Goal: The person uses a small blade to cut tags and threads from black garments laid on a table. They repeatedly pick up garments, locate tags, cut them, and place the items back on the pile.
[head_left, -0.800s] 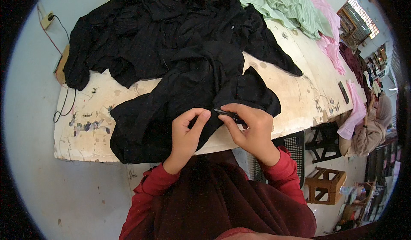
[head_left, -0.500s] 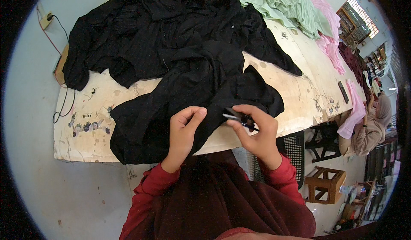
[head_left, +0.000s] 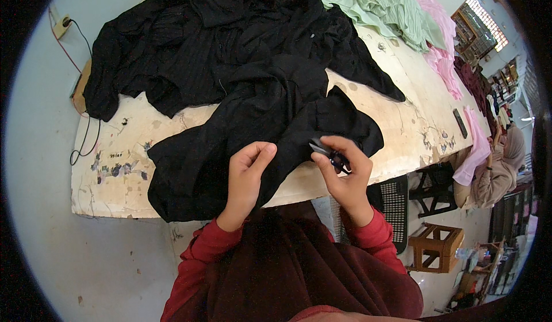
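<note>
A black garment point(head_left: 195, 155) lies crumpled on the table in front of me, its near end reaching the table's front edge. Over it, my left hand point(head_left: 248, 164) is closed, thumb pressed against the curled forefinger. What sits in that pinch is too small or hidden to make out. To its right, my right hand point(head_left: 351, 169) is wrapped round small dark thread snips point(head_left: 322, 148), whose pale blades point left toward the left hand. The blades are above the black cloth, apart from the left fingertips.
More black garments point(head_left: 172, 46) are heaped at the back of the pale worn table point(head_left: 397, 126). Green cloth point(head_left: 379, 6) and pink cloth point(head_left: 443, 63) lie at the far right. A person point(head_left: 500, 161) sits beyond, near a brown stool point(head_left: 437, 247). A cable point(head_left: 86, 144) hangs on the left.
My right hand has drawn slightly to the right with the snips, away from the left hand. The left hand has hardly moved.
</note>
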Action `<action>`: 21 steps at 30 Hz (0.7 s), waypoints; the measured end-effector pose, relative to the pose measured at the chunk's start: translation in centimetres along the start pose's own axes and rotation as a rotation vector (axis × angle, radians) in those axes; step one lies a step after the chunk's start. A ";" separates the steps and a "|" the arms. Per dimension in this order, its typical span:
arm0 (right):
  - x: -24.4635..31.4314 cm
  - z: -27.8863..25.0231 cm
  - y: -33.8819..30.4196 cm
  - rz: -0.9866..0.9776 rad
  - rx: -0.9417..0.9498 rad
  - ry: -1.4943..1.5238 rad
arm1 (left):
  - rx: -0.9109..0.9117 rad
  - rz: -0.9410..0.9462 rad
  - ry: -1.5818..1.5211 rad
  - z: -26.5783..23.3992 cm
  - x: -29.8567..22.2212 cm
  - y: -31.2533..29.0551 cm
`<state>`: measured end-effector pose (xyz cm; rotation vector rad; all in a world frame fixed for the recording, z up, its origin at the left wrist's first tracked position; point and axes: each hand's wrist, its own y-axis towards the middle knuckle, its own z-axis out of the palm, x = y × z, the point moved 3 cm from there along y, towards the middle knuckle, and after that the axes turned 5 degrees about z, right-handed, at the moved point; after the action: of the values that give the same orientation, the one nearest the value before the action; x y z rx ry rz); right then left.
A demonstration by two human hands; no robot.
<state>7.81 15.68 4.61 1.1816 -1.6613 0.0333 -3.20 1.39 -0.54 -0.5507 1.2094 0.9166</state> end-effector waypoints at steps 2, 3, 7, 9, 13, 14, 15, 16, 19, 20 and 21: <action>0.0 -0.1 -0.1 -0.001 0.079 -0.003 | -0.003 -0.056 -0.036 0.0 0.2 0.2; 0.1 -0.1 -0.2 -0.002 0.118 -0.004 | 0.004 -0.078 -0.067 -0.1 0.3 0.2; 0.2 1.4 -0.1 -0.218 0.071 -0.075 | 0.039 -0.171 -0.175 0.1 0.5 0.2; 0.0 1.9 0.0 -0.230 0.059 -0.053 | 0.050 -0.202 -0.201 0.1 0.5 0.2; -0.3 2.2 0.3 -0.260 0.071 -0.044 | 0.075 -0.232 -0.224 0.0 0.4 0.2; -0.2 2.2 0.3 -0.281 0.076 -0.038 | 0.078 -0.242 -0.235 0.0 0.4 0.3; -0.3 2.2 0.4 -0.285 0.090 -0.039 | 0.084 -0.234 -0.225 0.0 0.4 0.3; -0.3 2.2 0.5 -0.302 0.096 -0.030 | 0.081 -0.232 -0.217 0.0 0.3 0.2; -0.3 2.1 0.7 -0.339 0.092 -0.064 | 0.082 -0.232 -0.211 0.0 0.3 0.3; -0.3 2.1 0.7 -0.346 0.093 -0.058 | 0.083 -0.234 -0.211 0.0 0.4 0.3; -0.4 2.1 0.7 -0.340 0.108 -0.065 | 0.086 -0.228 -0.213 0.0 0.3 0.3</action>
<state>5.84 15.14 3.73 1.5484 -1.5089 -0.1312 -3.46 1.64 -0.85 -0.4975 0.9666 0.7070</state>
